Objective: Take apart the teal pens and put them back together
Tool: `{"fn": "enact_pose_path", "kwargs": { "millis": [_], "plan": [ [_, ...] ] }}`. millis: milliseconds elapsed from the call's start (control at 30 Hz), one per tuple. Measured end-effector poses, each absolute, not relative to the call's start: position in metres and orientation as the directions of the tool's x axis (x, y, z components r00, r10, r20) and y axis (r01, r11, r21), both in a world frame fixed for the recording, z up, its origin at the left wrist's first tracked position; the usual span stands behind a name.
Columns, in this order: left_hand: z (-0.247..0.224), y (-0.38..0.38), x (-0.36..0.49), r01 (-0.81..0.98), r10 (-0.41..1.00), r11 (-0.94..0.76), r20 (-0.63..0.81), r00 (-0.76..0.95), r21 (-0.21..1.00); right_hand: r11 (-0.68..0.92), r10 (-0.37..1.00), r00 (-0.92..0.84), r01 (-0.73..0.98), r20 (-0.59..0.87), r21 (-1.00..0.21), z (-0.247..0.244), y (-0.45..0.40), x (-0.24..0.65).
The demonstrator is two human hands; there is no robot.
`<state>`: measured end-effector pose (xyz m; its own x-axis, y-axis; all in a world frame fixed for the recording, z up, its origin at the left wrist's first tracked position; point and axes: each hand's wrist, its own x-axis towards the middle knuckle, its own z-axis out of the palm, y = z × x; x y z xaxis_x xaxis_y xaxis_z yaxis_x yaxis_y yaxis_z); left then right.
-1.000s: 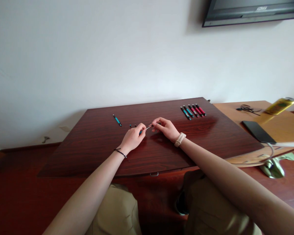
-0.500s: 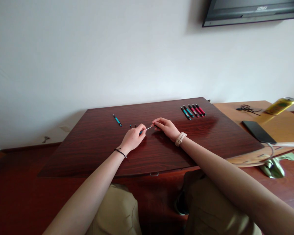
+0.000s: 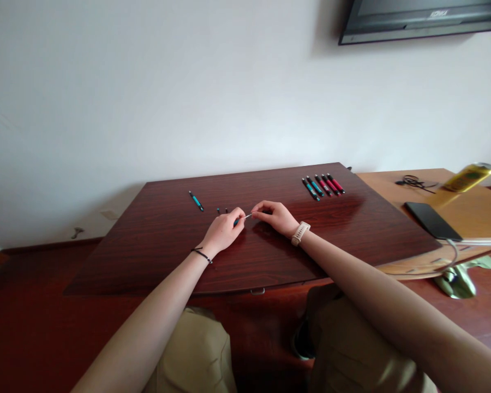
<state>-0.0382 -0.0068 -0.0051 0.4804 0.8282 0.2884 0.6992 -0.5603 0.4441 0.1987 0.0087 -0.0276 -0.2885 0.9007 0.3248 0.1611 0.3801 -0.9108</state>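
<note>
Over the middle of the dark wooden table (image 3: 167, 262), my left hand (image 3: 225, 228) is closed on a blue pen part (image 3: 236, 222). A thin pale rod (image 3: 247, 216) sticks out of it to the right. The fingertips of my right hand (image 3: 275, 217) pinch the rod's far end. Just behind my left hand lie two small dark pieces (image 3: 218, 210). One blue pen (image 3: 196, 201) rests alone further left. Toward the back right, several blue and red pens (image 3: 323, 186) lie side by side in a row.
A lighter side table (image 3: 483, 204) adjoins on the right, with a black phone (image 3: 431, 220), a black cable (image 3: 415, 183) and a tilted yellow can (image 3: 469, 177). A screen (image 3: 425, 22) hangs on the wall above. My knees are below the table's front edge.
My right fingers have moved slightly left, toward my left hand, and less of the pale rod shows between the hands. My left hand has barely moved.
</note>
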Motion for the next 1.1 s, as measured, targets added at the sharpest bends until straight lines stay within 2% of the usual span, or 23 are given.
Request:
{"fn": "enact_pose_path", "kwargs": {
  "millis": [167,333,433,533,633,833,1100],
  "plan": [
    [-0.004,-0.007,-0.040,0.703,0.834,-0.551,0.294,0.466,0.449,0.317,0.927,-0.235,0.082,0.291,-0.945,-0.025,0.006,0.199],
    [-0.002,-0.009,-0.040,0.715,0.843,-0.539,0.282,0.459,0.445,0.270,0.955,-0.147,0.077,0.257,-0.960,-0.029,0.009,0.200],
    [0.000,-0.011,-0.041,0.718,0.845,-0.534,0.282,0.453,0.446,0.326,0.945,-0.063,0.261,0.320,-0.909,-0.031,0.015,0.209],
    [0.000,-0.010,-0.043,0.723,0.846,-0.533,0.282,0.453,0.439,0.322,0.929,-0.055,0.601,0.365,-0.731,-0.031,0.019,0.222],
    [-0.001,-0.009,-0.044,0.721,0.841,-0.541,0.288,0.458,0.434,0.280,0.936,-0.091,0.776,0.340,-0.565,-0.030,0.020,0.231],
    [0.000,-0.009,-0.043,0.720,0.843,-0.538,0.285,0.456,0.439,0.304,0.932,-0.172,0.851,0.320,-0.428,-0.029,0.018,0.227],
    [-0.003,-0.008,-0.044,0.723,0.843,-0.539,0.287,0.456,0.433,0.339,0.925,-0.214,0.837,0.315,-0.429,-0.026,0.015,0.224]
  ]
}}
